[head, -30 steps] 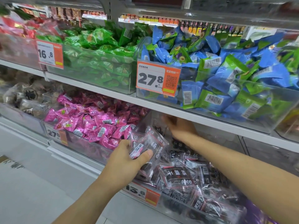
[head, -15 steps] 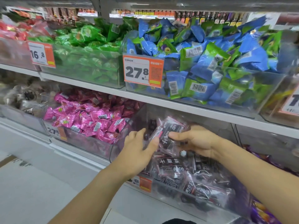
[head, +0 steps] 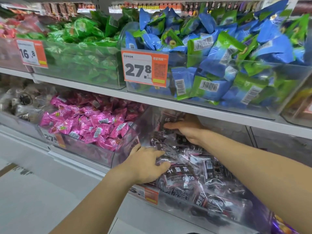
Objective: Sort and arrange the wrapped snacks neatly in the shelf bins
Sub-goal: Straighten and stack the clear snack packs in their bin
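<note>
Lower shelf, clear plastic bin (head: 263, 222) at the front edge: holding dark snack packets (head: 179, 176) in glossy, crinkled transparent film printed with white characters, flat pillow-shaped and slippery-looking, lying heaped at mixed angles. The left hand (head: 145, 164) is reaching over the bin's near left corner, fingers spread and bent over the top packets, pressing on them rather than clearly clamping any one; whether a packet is pinched beneath cannot be told. The right hand (head: 187, 129) is lying deeper, toward the bin's back edge under the upper shelf board (head: 219, 112), fingers straight and flat against packets there, seemingly pushing loose ones rearward to level the heap. The hands are working apart, one at the front and one at the back, likely so the pile is being squared from both ends. Adjoining on the left: a bin of pink foil-wrapped sweets (head: 87, 124), small, shiny, twisted at the seams, mounded against its front wall. Upper shelf: green wrapped packets (head: 81, 46) in a clear bin, and blue-and-green pouches (head: 219, 53) with barcodes, puffed and stacked above the rim. Orange-and-white price tags (head: 145, 68) are clipping onto the bin fronts, facing outward for reading. A further tag (head: 150, 195) is sitting at the front edge of the dark-packet bin, partly covered by the left wrist.
</note>
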